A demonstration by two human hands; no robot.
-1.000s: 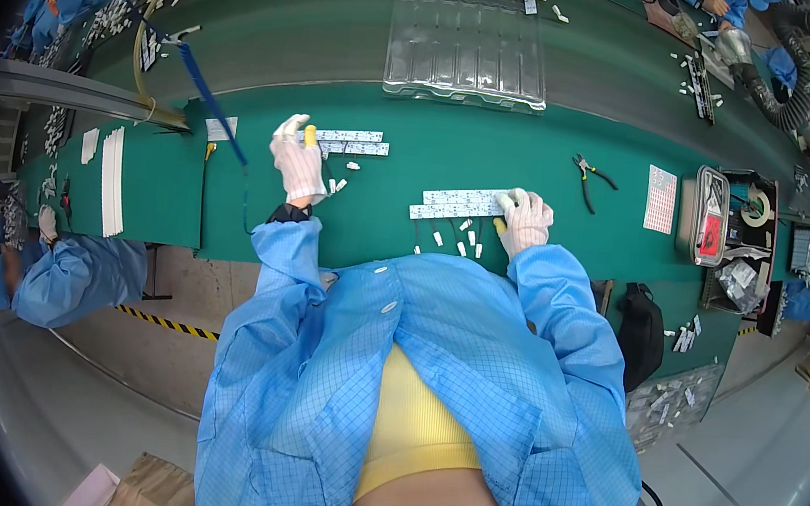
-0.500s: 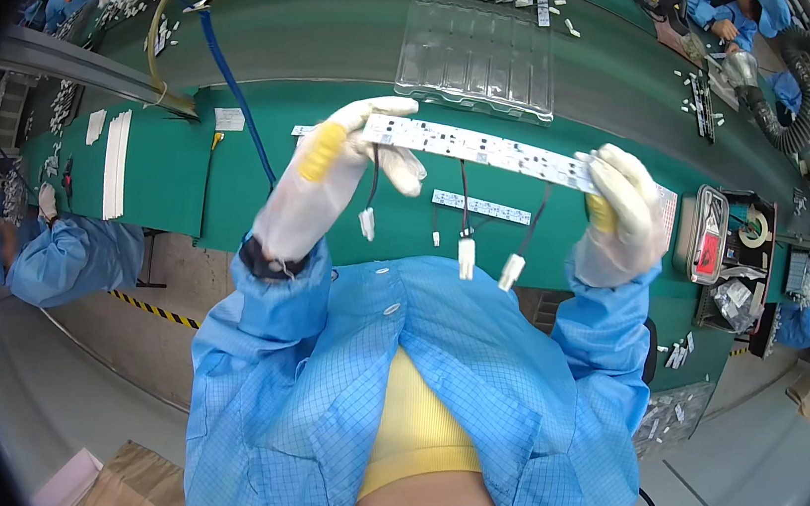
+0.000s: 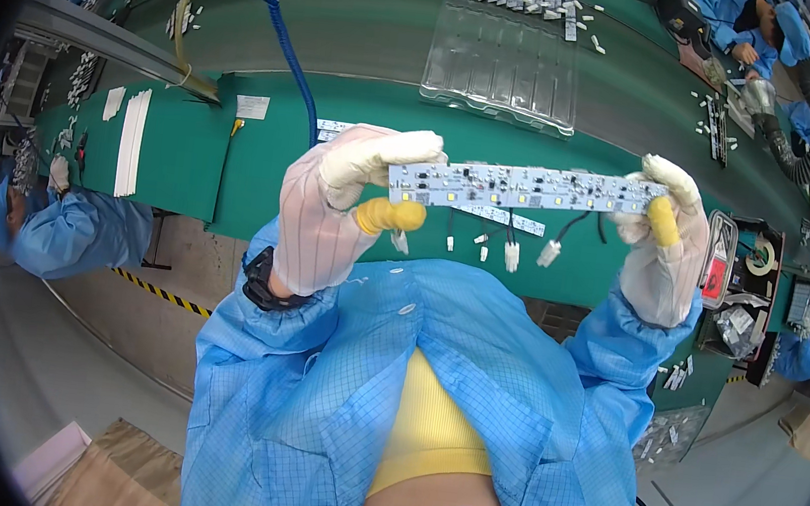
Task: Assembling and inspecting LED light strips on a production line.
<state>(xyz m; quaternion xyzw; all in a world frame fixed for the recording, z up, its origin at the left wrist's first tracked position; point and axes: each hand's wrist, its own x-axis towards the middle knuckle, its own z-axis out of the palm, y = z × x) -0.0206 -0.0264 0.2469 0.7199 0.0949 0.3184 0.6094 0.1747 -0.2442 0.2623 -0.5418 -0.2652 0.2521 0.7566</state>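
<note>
The left hand (image 3: 326,199) and right hand (image 3: 667,251) each pinch one end of a long, thin board (image 3: 524,188). Small white plugs (image 3: 511,257) dangle below it.

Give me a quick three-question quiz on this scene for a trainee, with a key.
1. Which of the person's hands hold the raised circuit strip?
2. True or false: the clear plastic tray lies farther from the person than that strip.
3. Fill in: another strip lies on the ___ worktop.

Key:
1. Both: left hand and right hand, at opposite ends.
2. True.
3. Green.
</note>
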